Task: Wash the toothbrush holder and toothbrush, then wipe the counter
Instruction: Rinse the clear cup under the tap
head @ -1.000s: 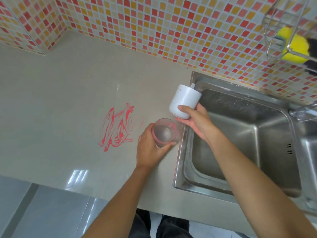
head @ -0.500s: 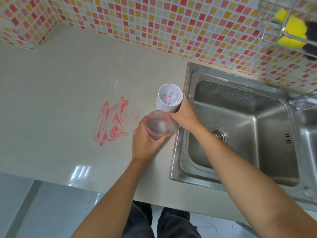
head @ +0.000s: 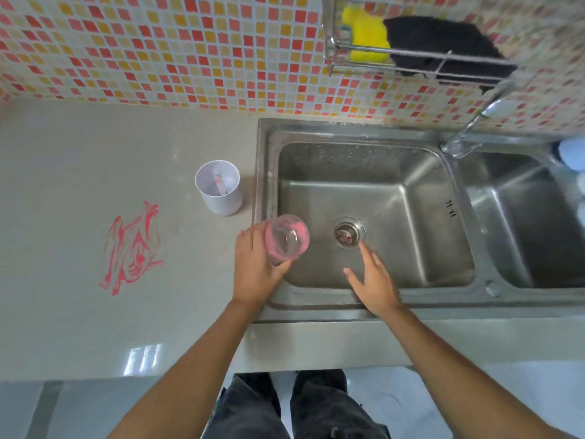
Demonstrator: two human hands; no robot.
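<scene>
Landmark: steel sink, set into a beige counter. Far left of the sink, red smeared scribble on the counter surface. Nearer the sink, just beside its left rim, white toothbrush holder standing upright on the counter, nothing touching it; a toothbrush lies inside it, pale with a red mark, detail too small to tell. Over the sink's left rim, left hand wrapped around a clear pink-tinted cup, fingers curled about its side, cup held tilted with its mouth toward the camera, partly over the basin. Inside the sink, round drain strainer at basin centre. Right hand hovers above the sink's front part, just below the drain, fingers spread and straight, holding nothing; edges motion-blurred. Above the sink, on the mosaic tile wall, a wire rack holds a yellow sponge and a dark cloth. At the sink's back right, a chrome faucet; a second basin lies beyond it.
</scene>
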